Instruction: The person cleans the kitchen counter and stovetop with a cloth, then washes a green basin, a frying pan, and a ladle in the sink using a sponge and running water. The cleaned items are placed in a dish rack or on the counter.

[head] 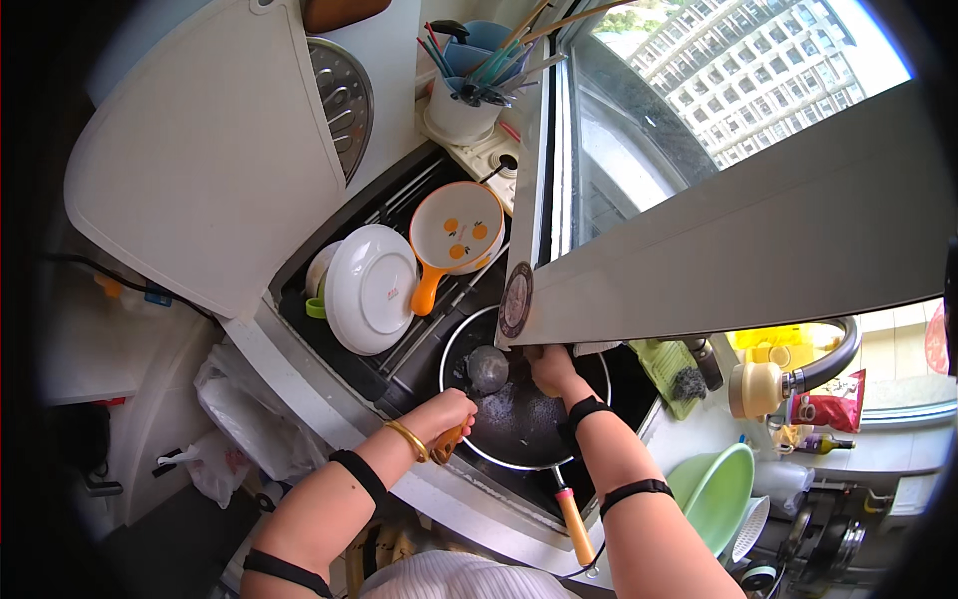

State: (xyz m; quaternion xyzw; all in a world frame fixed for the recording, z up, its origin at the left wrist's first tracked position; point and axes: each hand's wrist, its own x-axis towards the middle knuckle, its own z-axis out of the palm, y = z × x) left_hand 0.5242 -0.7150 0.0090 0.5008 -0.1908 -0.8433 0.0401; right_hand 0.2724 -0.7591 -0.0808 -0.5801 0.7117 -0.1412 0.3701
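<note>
A dark frying pan (524, 442) with a shiny rim and a wooden handle sits in the black sink, with water and suds in it. My left hand (447, 419) grips the wooden handle of a ladle (488, 369), whose round metal bowl is over the pan. Over the pan's right part is my right hand (552, 371), its fingers partly hidden behind the corner of a pale panel; whether it holds something cannot be seen. A white plate (372, 290) and an orange-handled pan with painted oranges (457, 226) lie on the rack left of and beyond the frying pan.
A wide pale panel (718, 224) juts over the sink from the right, near the window. A white cutting board (202, 157) stands at the left. Behind the sink is a utensil holder (462, 112). A green tray with a scourer (687, 383), a faucet and a green basin (711, 494) are at the right.
</note>
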